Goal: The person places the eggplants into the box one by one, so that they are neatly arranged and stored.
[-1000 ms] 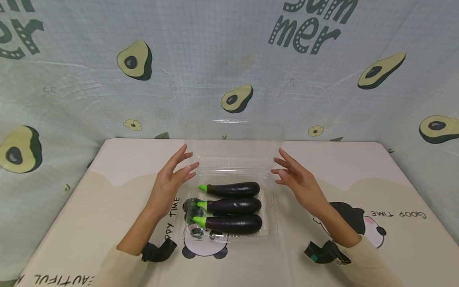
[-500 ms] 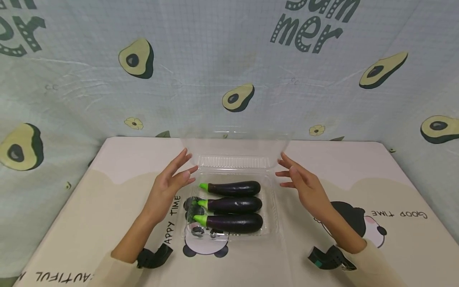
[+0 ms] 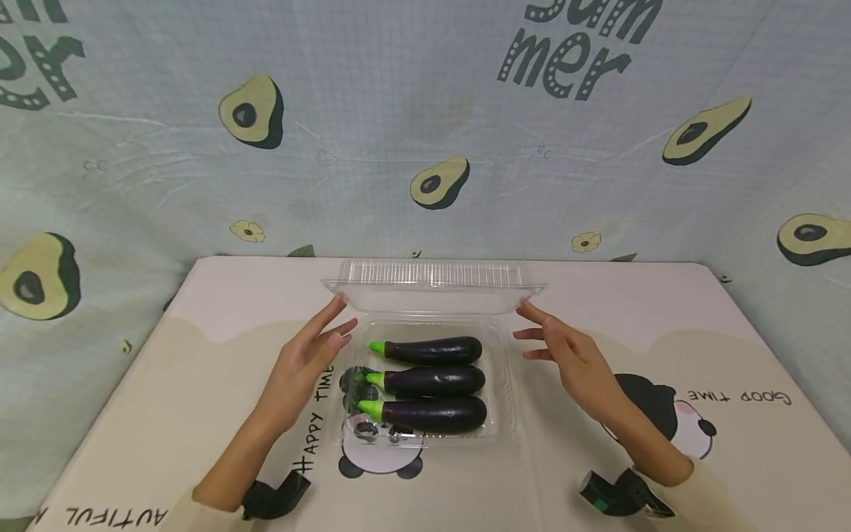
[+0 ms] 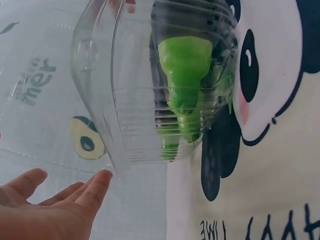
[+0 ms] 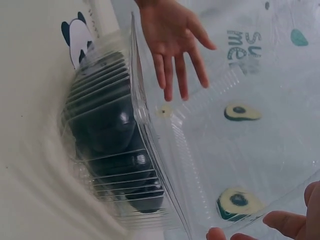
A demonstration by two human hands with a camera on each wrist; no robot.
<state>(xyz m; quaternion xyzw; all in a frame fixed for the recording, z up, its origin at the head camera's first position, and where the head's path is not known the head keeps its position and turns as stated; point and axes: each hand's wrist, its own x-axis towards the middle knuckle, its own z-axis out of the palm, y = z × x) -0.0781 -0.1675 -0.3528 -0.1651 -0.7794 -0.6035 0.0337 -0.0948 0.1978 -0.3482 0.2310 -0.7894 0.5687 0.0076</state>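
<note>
A clear plastic clamshell container (image 3: pixel 510 399) lies on the table with its ridged lid (image 3: pixel 432 275) raised at the back and tilted forward. Inside the base are three dark eggplants with green stem ends: a back one (image 3: pixel 435 351), a middle one (image 3: pixel 435 381) and a front one (image 3: pixel 435 415). My left hand (image 3: pixel 307 363) has its fingers extended, tips right at the lid's left corner; the left wrist view shows them near the clear edge. On the opposite side my right hand (image 3: pixel 570 356) holds its fingers out, forefinger tip at the lid's right corner.
The table (image 3: pixel 246 295) has a cover printed with pandas and lettering. A hanging sheet (image 3: pixel 359 111) with avocado prints rises behind the table. Each wrist wears a small black camera, such as the left camera (image 3: pixel 275 496).
The lid has swung forward and down from a near-upright position. Both hands have drawn slightly toward the body along with it. The eggplants and base have stayed in place.
</note>
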